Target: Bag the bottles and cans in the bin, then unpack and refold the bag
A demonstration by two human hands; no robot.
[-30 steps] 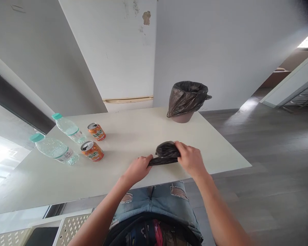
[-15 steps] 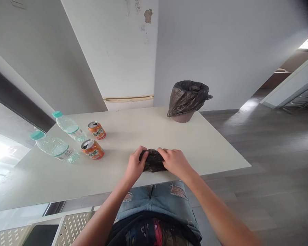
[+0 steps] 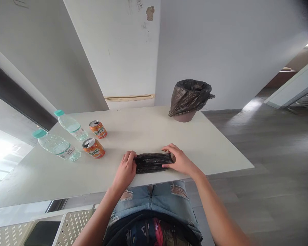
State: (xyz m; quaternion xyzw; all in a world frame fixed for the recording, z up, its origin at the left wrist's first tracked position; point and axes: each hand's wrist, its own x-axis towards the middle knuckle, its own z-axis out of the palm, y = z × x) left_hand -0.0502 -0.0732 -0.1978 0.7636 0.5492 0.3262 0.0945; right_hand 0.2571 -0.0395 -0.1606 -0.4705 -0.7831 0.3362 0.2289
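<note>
A folded black plastic bag [image 3: 152, 163] lies stretched lengthwise near the table's front edge, between my two hands. My left hand [image 3: 126, 169] is closed on its left end, fingers wrapped over the plastic. At the right end, my right hand [image 3: 181, 160] grips the bag in a loose curl, its thumb at the near edge and its index finger arched beyond the far edge. Part of that end is hidden inside the right hand.
Two orange drink cans [image 3: 93, 148] stand left of my hands. Beside them are two clear bottles [image 3: 58, 145] with green caps. A bin [image 3: 184, 117] lined with a black bag [image 3: 187, 99] stands at the back right of the white table [image 3: 133, 130].
My hands have moved apart, the left one leftward and the right one slightly right. The bunched bag is now drawn out into a longer flat strip. My right index finger has lifted away.
</note>
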